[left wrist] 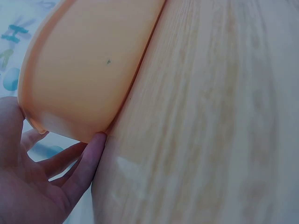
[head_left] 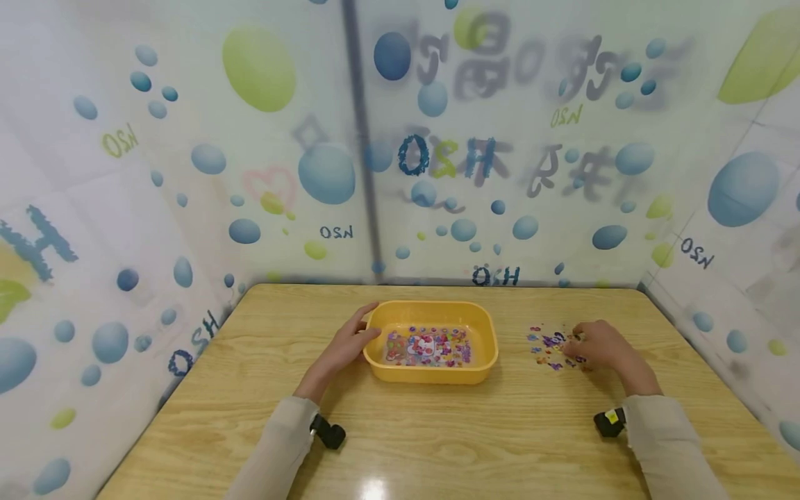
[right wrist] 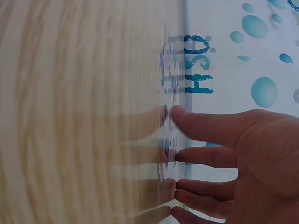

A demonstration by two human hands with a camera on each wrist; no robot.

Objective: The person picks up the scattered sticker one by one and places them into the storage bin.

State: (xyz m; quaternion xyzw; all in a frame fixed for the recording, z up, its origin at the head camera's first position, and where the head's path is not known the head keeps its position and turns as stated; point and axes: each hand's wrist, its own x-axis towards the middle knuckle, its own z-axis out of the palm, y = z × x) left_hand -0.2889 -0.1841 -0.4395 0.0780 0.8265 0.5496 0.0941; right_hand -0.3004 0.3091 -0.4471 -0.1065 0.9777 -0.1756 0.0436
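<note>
A yellow plastic tray (head_left: 431, 376) lies on the wooden table with many small colourful flat pieces (head_left: 459, 347) on its floor, among them a larger cartoon-face piece (head_left: 422, 346). My left hand (head_left: 346, 345) grips the tray's left end, thumb at the rim; in the left wrist view the fingers (left wrist: 95, 144) lie against its outer wall. To the right of the tray, loose small colourful pieces (head_left: 553, 341) are scattered on the tabletop. Over their right side is my right hand (head_left: 603, 344), fingertips down at the table among them; in the right wrist view its fingers (right wrist: 208, 157) are extended and spread.
The wooden table (head_left: 400, 423) has a glossy surface that reflects the right hand. A pale curtain-like wall (head_left: 300, 264) with blue and green dots stands close along the back and sides. Black wrist cameras (head_left: 329, 432) sit on both sleeves.
</note>
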